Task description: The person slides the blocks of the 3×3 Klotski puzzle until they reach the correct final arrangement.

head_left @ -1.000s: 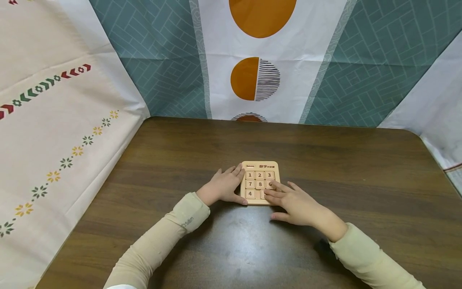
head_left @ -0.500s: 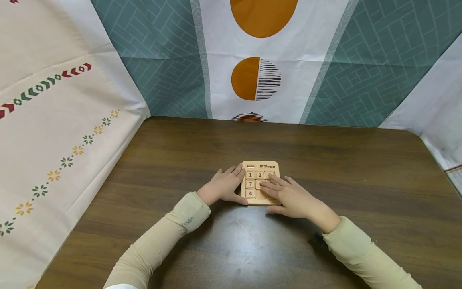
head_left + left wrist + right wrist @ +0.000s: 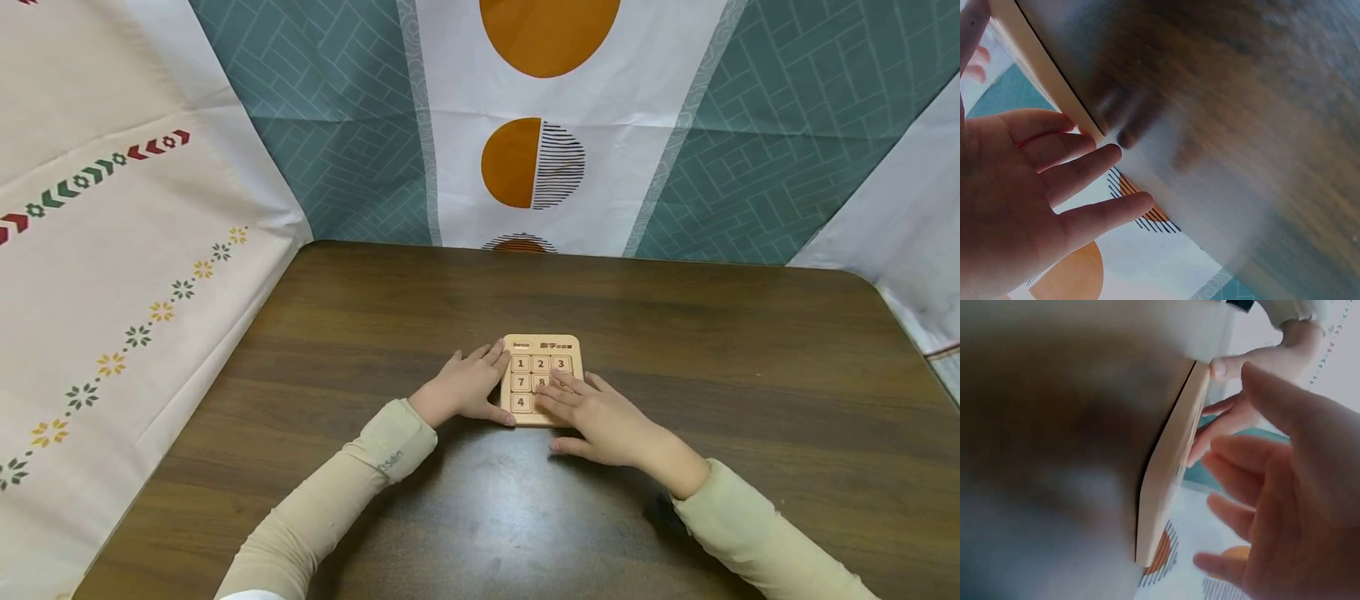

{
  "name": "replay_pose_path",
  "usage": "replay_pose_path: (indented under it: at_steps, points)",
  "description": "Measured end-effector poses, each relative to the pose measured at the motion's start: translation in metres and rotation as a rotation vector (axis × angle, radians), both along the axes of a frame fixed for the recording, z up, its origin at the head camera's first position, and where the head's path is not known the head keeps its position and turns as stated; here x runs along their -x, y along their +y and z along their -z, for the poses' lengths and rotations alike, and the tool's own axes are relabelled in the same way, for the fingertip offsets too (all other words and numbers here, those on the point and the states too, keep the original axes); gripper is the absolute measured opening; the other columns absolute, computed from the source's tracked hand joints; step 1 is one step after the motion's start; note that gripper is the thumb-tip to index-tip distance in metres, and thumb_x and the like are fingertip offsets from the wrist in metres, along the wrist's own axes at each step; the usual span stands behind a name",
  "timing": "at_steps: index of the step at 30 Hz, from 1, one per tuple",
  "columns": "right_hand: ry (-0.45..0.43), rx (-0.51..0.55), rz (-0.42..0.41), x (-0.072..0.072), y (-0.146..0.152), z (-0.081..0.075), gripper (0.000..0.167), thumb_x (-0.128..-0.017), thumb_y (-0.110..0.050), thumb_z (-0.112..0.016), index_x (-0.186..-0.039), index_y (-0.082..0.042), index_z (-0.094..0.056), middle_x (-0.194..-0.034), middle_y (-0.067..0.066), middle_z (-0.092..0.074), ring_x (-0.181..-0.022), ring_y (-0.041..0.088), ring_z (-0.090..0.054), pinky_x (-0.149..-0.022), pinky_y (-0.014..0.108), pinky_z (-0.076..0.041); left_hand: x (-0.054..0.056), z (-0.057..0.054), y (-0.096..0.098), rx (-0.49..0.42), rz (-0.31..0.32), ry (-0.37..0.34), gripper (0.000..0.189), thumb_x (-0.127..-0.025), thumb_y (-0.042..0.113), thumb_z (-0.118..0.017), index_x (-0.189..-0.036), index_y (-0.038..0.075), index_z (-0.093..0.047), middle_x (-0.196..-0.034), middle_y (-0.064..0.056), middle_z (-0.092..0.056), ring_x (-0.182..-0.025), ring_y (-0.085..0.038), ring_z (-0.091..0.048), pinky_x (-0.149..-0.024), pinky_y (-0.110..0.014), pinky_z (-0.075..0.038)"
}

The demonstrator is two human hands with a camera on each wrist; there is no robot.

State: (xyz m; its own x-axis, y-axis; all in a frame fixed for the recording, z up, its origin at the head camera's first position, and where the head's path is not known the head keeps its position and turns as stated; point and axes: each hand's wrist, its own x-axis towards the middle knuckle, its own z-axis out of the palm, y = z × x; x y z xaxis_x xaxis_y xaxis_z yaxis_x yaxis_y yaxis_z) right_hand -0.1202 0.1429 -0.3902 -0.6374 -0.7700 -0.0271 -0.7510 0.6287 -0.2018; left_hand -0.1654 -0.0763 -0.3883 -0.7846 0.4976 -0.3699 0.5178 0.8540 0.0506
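A pale wooden number puzzle board [image 3: 506, 400] lies flat on the table, its tiles 1, 2 and 3 along the top row. Tiles 7 and 8 show below, and tile 4 [image 3: 521, 402] sits at bottom left. My left hand [image 3: 471, 387] touches the board's left side, thumb by the lower corner and straight fingers at the upper edge. Over the right and lower tiles spreads my right hand [image 3: 611, 421], fingers extended and thumb apart near the front edge. Its fingers partly cover tile 6 and hide the lower right. The right wrist view shows the board's side edge [image 3: 1169, 469].
A dark wooden table [image 3: 375, 300] surrounds the board. Behind it hangs a patterned teal and white cloth [image 3: 360, 125]; an embroidered cream cloth [image 3: 112, 292] drapes along the left side.
My right hand first slid up and left over tiles 3 and 8, then drew back toward me, so both show again. My left hand and the board stayed in place.
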Motion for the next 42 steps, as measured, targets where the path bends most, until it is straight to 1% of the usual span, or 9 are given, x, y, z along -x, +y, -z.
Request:
replay_pose_path:
  at_steps: [3, 5, 11, 16, 21, 24, 26, 32, 42]
  points:
    - [0.030, -0.031, 0.055, 0.006, -0.003, 0.001, 0.064, -0.085, -0.045, -0.059, -0.133, -0.006, -0.047, -0.139, 0.008, -0.042, -0.133, 0.031, -0.026, -0.097, 0.060, -0.024, 0.001, 0.001, 0.000, 0.007, 0.003, 0.000, 0.106, -0.071, 0.069, -0.058, -0.145, 0.004, -0.020, -0.151, -0.012, -0.012, -0.135, -0.028, -0.022, -0.099, -0.055, -0.026]
    - [0.030, -0.055, 0.082, 0.009, -0.004, 0.002, 0.064, -0.085, -0.046, -0.058, -0.133, -0.005, -0.047, -0.139, 0.008, -0.042, -0.133, 0.031, -0.025, -0.097, 0.061, -0.024, 0.001, 0.002, 0.000, 0.011, 0.005, -0.002, 0.106, -0.071, 0.069, -0.057, -0.145, 0.004, -0.020, -0.151, -0.012, -0.012, -0.135, -0.028, -0.022, -0.099, -0.055, -0.026]
    - [0.014, -0.068, 0.108, 0.008, -0.006, 0.003, 0.062, -0.085, -0.045, -0.058, -0.132, -0.005, -0.049, -0.139, 0.009, -0.042, -0.132, 0.032, -0.026, -0.097, 0.061, -0.024, 0.001, 0.002, 0.000, 0.014, 0.002, -0.007, 0.105, -0.071, 0.069, -0.057, -0.145, 0.004, -0.019, -0.151, -0.011, -0.011, -0.135, -0.027, -0.021, -0.100, -0.055, -0.026]
    - [0.005, -0.062, 0.108, 0.001, -0.006, 0.002, 0.063, -0.085, -0.046, -0.058, -0.131, -0.005, -0.050, -0.138, 0.008, -0.043, -0.132, 0.032, -0.027, -0.097, 0.061, -0.024, 0.000, 0.000, 0.000, 0.004, -0.004, -0.010, 0.106, -0.071, 0.069, -0.057, -0.145, 0.004, -0.019, -0.151, -0.012, -0.011, -0.135, -0.027, -0.021, -0.100, -0.055, -0.025]
    - [-0.027, -0.056, 0.077, -0.009, -0.005, 0.000, 0.062, -0.085, -0.045, -0.058, -0.131, -0.004, -0.050, -0.138, 0.009, -0.043, -0.132, 0.032, -0.027, -0.097, 0.061, -0.024, 0.000, 0.000, 0.000, 0.006, -0.001, -0.006, 0.106, -0.071, 0.069, -0.057, -0.145, 0.004, -0.019, -0.151, -0.012, -0.010, -0.135, -0.027, -0.021, -0.100, -0.055, -0.025]
    - [-0.028, -0.049, 0.062, -0.011, -0.003, 0.000, 0.061, -0.086, -0.045, -0.057, -0.131, -0.005, -0.050, -0.137, 0.009, -0.044, -0.131, 0.032, -0.028, -0.096, 0.061, -0.025, 0.000, 0.001, -0.001, 0.008, -0.001, -0.001, 0.106, -0.071, 0.069, -0.057, -0.145, 0.004, -0.019, -0.151, -0.012, -0.011, -0.135, -0.027, -0.021, -0.100, -0.055, -0.026]
    - [-0.015, -0.051, 0.078, -0.010, 0.000, -0.001, 0.061, -0.085, -0.044, -0.058, -0.131, -0.005, -0.050, -0.137, 0.009, -0.044, -0.131, 0.033, -0.029, -0.096, 0.061, -0.025, 0.000, 0.001, -0.001, 0.008, 0.000, 0.001, 0.105, -0.071, 0.069, -0.057, -0.145, 0.004, -0.020, -0.151, -0.012, -0.011, -0.135, -0.027, -0.021, -0.099, -0.055, -0.026]
    - [0.035, -0.089, 0.173, 0.000, 0.007, -0.004, 0.063, -0.082, -0.045, -0.062, -0.128, -0.004, -0.053, -0.133, 0.010, -0.049, -0.129, 0.035, -0.031, -0.094, 0.061, -0.027, 0.000, 0.001, -0.001, 0.006, 0.001, 0.000, 0.105, -0.071, 0.068, -0.058, -0.145, 0.005, -0.019, -0.151, -0.011, -0.010, -0.135, -0.027, -0.021, -0.100, -0.056, -0.025]
    - [0.020, -0.098, 0.178, 0.002, -0.006, -0.003, 0.065, -0.082, -0.047, -0.061, -0.128, -0.002, -0.052, -0.134, 0.010, -0.048, -0.130, 0.034, -0.030, -0.095, 0.061, -0.026, 0.001, 0.003, 0.000, 0.012, -0.002, -0.005, 0.105, -0.071, 0.069, -0.056, -0.145, 0.005, -0.018, -0.151, -0.011, -0.009, -0.135, -0.027, -0.020, -0.100, -0.055, -0.026]
